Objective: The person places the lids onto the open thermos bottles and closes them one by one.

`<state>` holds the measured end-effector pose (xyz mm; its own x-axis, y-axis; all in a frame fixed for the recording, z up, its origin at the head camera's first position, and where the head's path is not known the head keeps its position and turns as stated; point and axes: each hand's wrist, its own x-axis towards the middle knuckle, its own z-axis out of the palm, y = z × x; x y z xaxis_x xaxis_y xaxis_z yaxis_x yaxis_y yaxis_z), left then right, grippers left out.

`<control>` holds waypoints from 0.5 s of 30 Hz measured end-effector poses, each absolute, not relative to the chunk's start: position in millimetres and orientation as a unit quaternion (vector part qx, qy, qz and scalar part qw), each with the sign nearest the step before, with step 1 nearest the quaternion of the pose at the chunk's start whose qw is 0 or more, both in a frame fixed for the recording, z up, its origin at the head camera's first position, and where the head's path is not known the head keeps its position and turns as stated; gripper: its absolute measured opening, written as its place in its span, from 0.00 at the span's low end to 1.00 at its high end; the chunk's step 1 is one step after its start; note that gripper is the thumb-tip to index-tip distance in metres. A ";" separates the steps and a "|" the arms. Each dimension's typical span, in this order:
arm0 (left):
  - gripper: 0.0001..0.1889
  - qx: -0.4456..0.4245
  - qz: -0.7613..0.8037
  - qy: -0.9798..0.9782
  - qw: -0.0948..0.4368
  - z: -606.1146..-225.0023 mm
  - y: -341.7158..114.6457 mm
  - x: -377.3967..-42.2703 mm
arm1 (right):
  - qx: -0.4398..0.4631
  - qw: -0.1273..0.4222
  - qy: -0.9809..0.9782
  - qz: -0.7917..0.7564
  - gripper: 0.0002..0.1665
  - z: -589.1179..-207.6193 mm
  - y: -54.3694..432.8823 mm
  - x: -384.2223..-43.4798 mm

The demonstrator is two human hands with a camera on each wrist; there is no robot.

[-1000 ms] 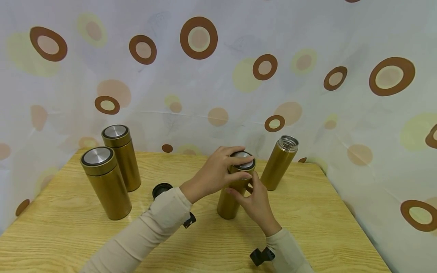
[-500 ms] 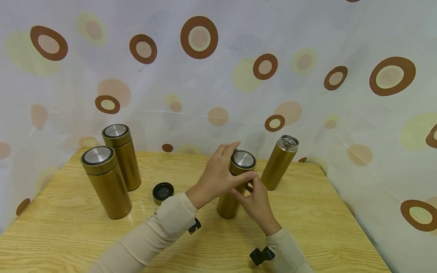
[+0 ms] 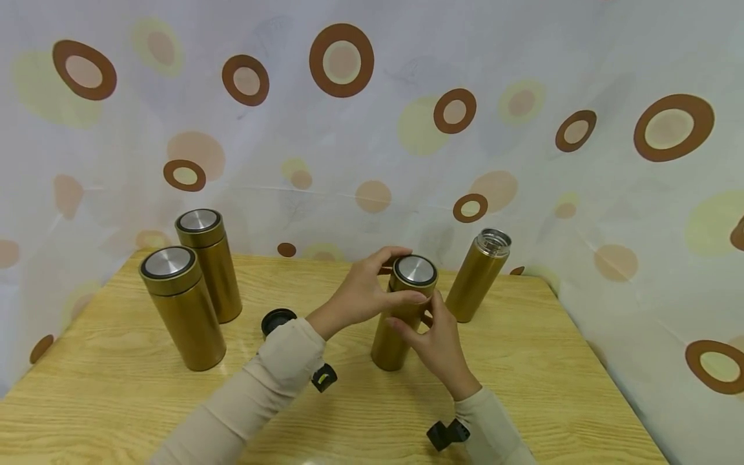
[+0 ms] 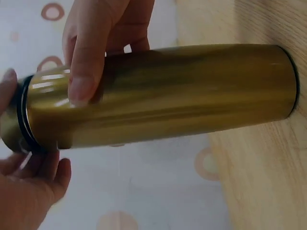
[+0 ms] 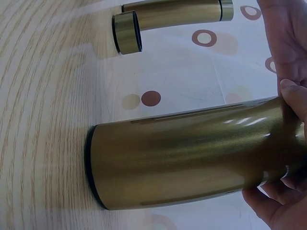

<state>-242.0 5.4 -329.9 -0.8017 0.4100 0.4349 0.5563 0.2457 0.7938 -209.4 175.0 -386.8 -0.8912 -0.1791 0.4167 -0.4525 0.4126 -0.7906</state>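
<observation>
In the head view a gold thermos bottle [image 3: 389, 345] stands upright mid-table, its lid [image 3: 414, 270] capped with a brushed silver disc. My left hand [image 3: 359, 294] curls round that lid, thumb along the near side and fingers behind. Below it, my right hand [image 3: 440, 347] grips the upper body between thumb and fingers. From the left wrist, a dark ring [image 4: 29, 115] shows between lid and body, with my right thumb [image 4: 85, 86] against the gold wall. The right wrist view has the bottle's base [image 5: 98, 167] on the wooden table.
Two lidded gold thermoses [image 3: 183, 316] [image 3: 212, 271] stand at the left. A loose lid [image 3: 278, 318] lies upturned beside them, partly behind my left sleeve. Behind my right hand stands a lidless thermos [image 3: 476, 278]. A patterned cloth [image 3: 372, 129] backs the wooden table [image 3: 540, 387].
My left hand's fingers lay over the lid's top, then lifted off it, and now are round its side again. My right hand and the bottle have stayed in place.
</observation>
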 end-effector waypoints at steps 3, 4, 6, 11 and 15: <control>0.36 -0.326 -0.544 -0.773 0.025 -329.9 0.3 -248.6 | 0.191 0.136 -0.829 0.509 0.41 -375.6 171.3 -202.4; 0.36 -0.331 -0.546 -0.769 0.012 -329.7 -1.1 -250.5 | 0.192 0.137 -0.829 0.507 0.41 -371.8 170.2 -199.8; 0.36 -0.342 -0.549 -0.763 -0.011 -328.8 -3.3 -253.6 | 0.196 0.139 -0.830 0.504 0.41 -365.7 168.6 -195.7; 0.36 -0.355 -0.554 -0.751 -0.049 -326.6 -6.9 -257.7 | 0.196 0.137 -0.831 0.503 0.41 -364.6 168.0 -195.3; 0.37 -0.360 -0.553 -0.750 -0.054 -327.0 -8.1 -257.9 | 0.195 0.137 -0.828 0.508 0.42 -376.2 171.1 -203.1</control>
